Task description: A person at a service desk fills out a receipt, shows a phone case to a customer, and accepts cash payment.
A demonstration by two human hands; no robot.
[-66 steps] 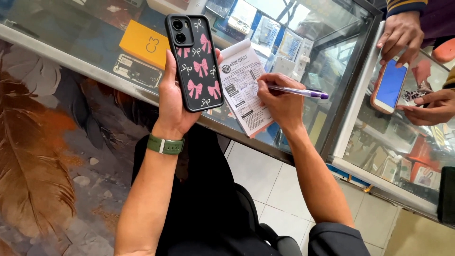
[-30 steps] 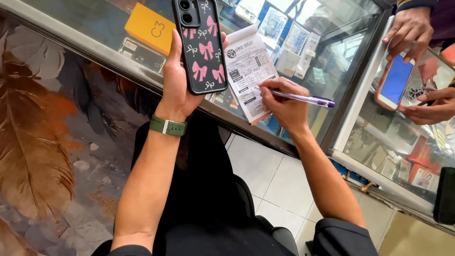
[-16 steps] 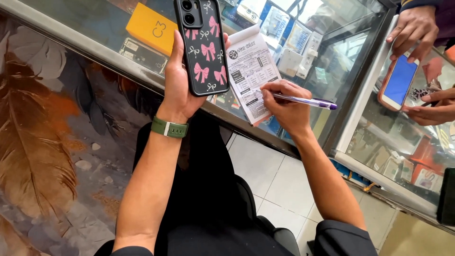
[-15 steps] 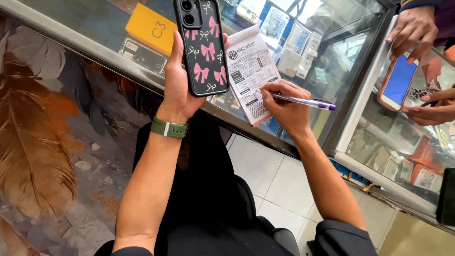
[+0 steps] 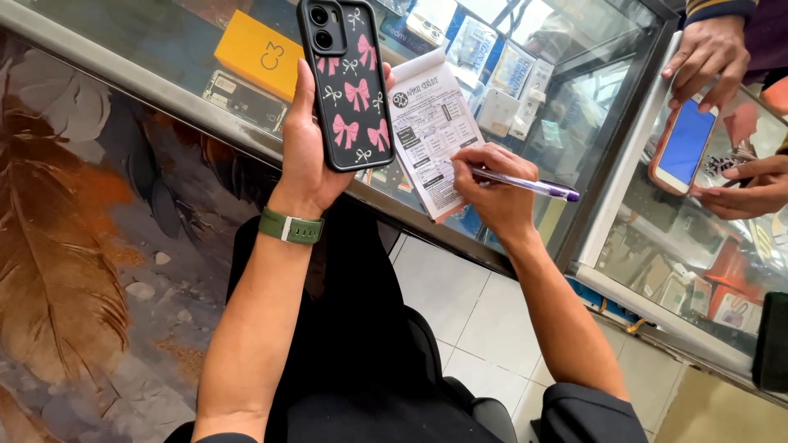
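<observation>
Fingers of the left hand (image 5: 308,156) wrap a glossy black phone (image 5: 346,82) with pink bows, upper centre. Right hand (image 5: 492,193) pinches a slim purple pen (image 5: 525,184), tip on a printed paper slip (image 5: 435,135) lying flat on the glass counter (image 5: 591,98).

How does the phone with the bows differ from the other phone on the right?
The bow phone shows its back, a black case with pink and white bows; the other phone shows a lit blue screen in an orange-edged case. The bow phone is held upright in the left hand; the other phone lies on the glass counter under another person's hand. Both are slim rectangles.
</observation>
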